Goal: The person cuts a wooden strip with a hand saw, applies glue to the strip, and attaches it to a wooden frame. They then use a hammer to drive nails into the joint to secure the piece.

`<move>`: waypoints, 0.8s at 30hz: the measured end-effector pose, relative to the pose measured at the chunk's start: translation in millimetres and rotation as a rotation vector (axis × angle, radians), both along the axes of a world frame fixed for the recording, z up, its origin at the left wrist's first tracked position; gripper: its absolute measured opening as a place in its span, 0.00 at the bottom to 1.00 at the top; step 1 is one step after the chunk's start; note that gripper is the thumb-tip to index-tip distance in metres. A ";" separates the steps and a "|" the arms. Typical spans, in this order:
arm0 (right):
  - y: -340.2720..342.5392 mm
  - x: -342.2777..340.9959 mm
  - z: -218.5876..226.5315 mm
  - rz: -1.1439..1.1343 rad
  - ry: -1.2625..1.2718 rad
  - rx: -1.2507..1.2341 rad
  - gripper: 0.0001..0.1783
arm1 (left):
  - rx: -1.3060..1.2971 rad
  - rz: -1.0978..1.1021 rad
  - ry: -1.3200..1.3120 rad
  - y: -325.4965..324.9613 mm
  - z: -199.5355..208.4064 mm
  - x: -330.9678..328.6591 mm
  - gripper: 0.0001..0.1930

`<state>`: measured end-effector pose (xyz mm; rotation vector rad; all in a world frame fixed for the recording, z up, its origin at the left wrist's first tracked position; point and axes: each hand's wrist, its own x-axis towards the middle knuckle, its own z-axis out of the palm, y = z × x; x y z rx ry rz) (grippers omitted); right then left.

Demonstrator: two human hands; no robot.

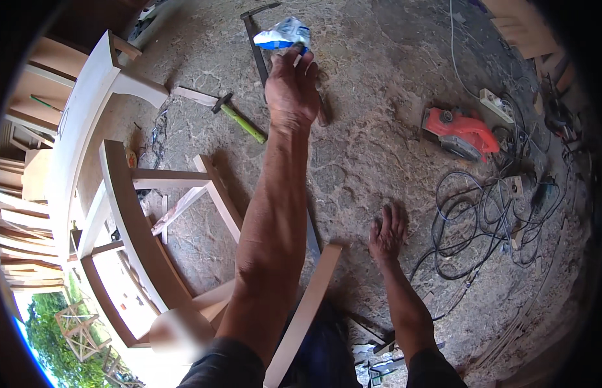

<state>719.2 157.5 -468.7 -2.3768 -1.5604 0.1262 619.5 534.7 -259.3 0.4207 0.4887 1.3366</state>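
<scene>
Stretched far forward, my left hand (292, 94) has its fingers closed on a crumpled white and blue plastic packet (285, 32). Under that hand a long dark bar clamp (256, 58) lies on the floor, partly hidden by my hand and forearm. A hammer with a green handle (242, 123) rests to the left of my wrist. My right hand (388, 234) is open, palm down and fingers spread, low over the floor; whether it presses on it I cannot tell. Between my arms a straight wooden bar (307, 310) slants up from my lap.
A wooden frame (136, 226) with curved and straight members stands on the left. A flat wooden strip (196, 96) lies by the hammer. On the right are a red power tool (459, 132), a white power strip (496, 106) and tangled black cables (472, 220). Boards (524, 32) lie far right.
</scene>
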 end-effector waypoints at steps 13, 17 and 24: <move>-144.6 -105.0 183.3 -0.213 2.740 0.515 0.38 | 0.661 -0.792 0.930 -447.3 31.7 -153.9 0.23; -186.7 -120.5 174.3 -0.177 2.483 0.599 0.28 | 0.867 -0.700 1.056 -489.6 17.3 -219.6 0.24; -203.9 -100.5 238.6 -0.224 2.250 0.460 0.27 | 0.209 -0.966 1.828 -479.2 -52.9 -278.7 0.31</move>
